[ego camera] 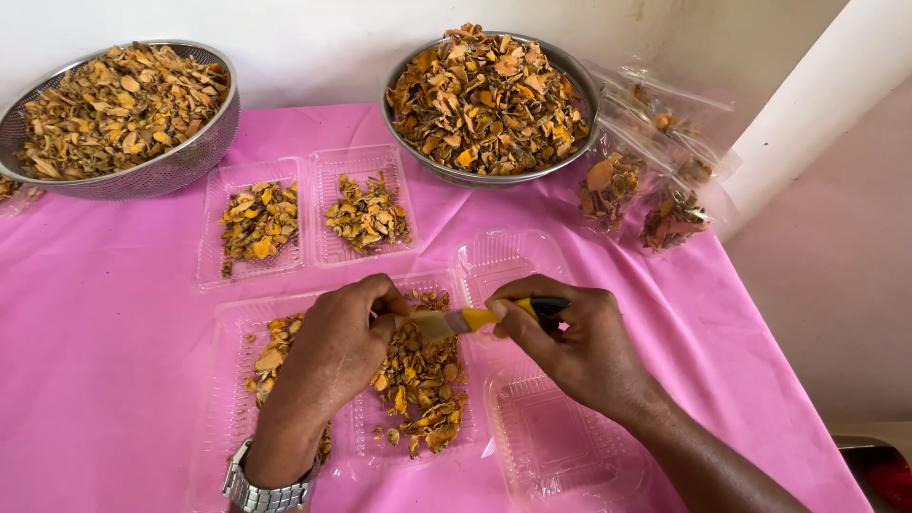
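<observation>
Head view, looking down on a pink tablecloth (114, 313); the right hand (570, 342) is clamped on a small brush (484, 315) with a yellow-and-black handle and pale bristles, the bristles pointing left over a clear plastic clamshell tray (228, 380); the left hand (332, 351), a metal wristwatch (261, 489) on its wrist, has its fingers curled together at the bristle tip, pinching something too small to make out; the tray under both hands holds dried slices (423, 380), orange-yellow to brown, curled and flaky, heaped in its right compartment and thinner in the left; just to the right, an empty clear clamshell (551, 437) lies open, its ribbed lid (503, 255) lying beyond the hands; farther back, a second two-part clear tray (309, 214) carries a small pile of the same slices in each half; behind it, against the white wall, a perforated metal colander (161, 171) at left and a round steel bowl (579, 90) at centre, both piled high with slices; at the right edge, several clear plastic bags (655, 180) of darker orange pieces lean together near a white pillar (807, 104); no labels can be made out on any package.
</observation>
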